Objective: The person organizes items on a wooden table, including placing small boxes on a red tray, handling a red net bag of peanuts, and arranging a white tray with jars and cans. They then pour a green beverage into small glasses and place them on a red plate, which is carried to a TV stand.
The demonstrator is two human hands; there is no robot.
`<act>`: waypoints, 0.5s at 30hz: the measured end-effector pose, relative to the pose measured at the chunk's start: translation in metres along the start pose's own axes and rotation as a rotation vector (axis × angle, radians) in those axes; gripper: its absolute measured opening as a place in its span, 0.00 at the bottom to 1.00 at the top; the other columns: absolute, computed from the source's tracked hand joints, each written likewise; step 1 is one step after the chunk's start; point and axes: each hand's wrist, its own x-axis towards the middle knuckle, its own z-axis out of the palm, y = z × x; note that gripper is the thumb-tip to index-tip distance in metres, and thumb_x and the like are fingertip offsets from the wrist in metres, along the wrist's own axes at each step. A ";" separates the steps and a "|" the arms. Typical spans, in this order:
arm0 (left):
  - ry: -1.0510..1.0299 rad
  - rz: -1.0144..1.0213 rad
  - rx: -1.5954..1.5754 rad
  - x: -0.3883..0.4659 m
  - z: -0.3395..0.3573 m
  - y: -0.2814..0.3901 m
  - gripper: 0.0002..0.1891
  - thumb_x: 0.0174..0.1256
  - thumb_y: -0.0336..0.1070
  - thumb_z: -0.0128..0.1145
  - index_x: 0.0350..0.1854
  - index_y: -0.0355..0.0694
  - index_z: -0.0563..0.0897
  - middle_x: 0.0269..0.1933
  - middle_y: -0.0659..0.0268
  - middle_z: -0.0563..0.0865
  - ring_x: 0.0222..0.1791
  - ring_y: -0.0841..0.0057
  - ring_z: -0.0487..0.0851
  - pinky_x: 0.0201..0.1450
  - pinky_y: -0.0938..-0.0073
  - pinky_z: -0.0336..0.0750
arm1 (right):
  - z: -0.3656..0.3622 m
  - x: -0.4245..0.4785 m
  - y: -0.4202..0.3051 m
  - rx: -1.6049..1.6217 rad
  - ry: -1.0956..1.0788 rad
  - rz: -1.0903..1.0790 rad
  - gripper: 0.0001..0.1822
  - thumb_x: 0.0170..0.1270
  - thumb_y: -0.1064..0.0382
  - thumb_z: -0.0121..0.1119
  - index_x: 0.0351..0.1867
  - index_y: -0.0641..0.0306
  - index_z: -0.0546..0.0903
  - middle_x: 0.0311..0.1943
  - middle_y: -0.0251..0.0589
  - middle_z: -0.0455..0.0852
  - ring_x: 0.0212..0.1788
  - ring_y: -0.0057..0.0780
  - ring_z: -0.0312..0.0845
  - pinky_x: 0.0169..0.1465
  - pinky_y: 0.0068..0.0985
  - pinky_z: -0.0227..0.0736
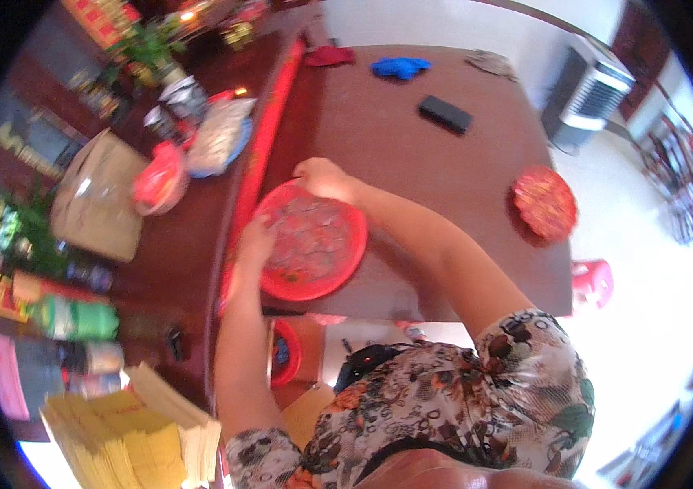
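A round red plastic basin [316, 287] rests on the brown wooden table [407, 165], close to its left edge. It holds many flat reddish-grey pieces whose kind I cannot tell. My left hand [256, 238] is at the basin's left rim. At the far rim lies my right hand [322, 177], its fingers bent down at the edge. The picture is blurred, so whether either hand grips the rim does not show. Farther right on the table sits a red openwork basket or plate [545, 203].
On the table's far part lie a black oblong object [445, 114], a blue cloth [400, 68] and a dark red cloth [330, 56]. The higher dark wooden surface at left holds a cardboard box [102, 195], a red plastic bag [160, 180] and stacks of yellow paper [114, 434].
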 end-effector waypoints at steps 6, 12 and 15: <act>0.192 0.197 0.008 -0.021 -0.011 0.056 0.19 0.69 0.38 0.58 0.59 0.34 0.78 0.58 0.50 0.83 0.61 0.55 0.79 0.65 0.63 0.71 | -0.138 -0.166 0.069 -0.256 0.315 0.046 0.17 0.64 0.57 0.62 0.51 0.62 0.82 0.53 0.51 0.83 0.57 0.50 0.77 0.60 0.41 0.73; 0.418 0.146 -0.185 -0.104 -0.009 0.059 0.17 0.67 0.34 0.59 0.56 0.33 0.81 0.59 0.50 0.83 0.61 0.57 0.79 0.66 0.62 0.70 | -0.234 -0.339 0.112 -0.639 0.381 0.452 0.27 0.56 0.63 0.67 0.59 0.67 0.76 0.60 0.52 0.77 0.64 0.50 0.71 0.67 0.40 0.68; 0.488 0.116 -0.314 -0.135 0.005 0.050 0.15 0.68 0.32 0.60 0.54 0.33 0.82 0.57 0.54 0.84 0.59 0.62 0.81 0.63 0.65 0.72 | -0.248 -0.402 0.117 -0.813 0.218 0.627 0.31 0.54 0.62 0.69 0.61 0.69 0.74 0.60 0.54 0.76 0.64 0.52 0.70 0.67 0.41 0.67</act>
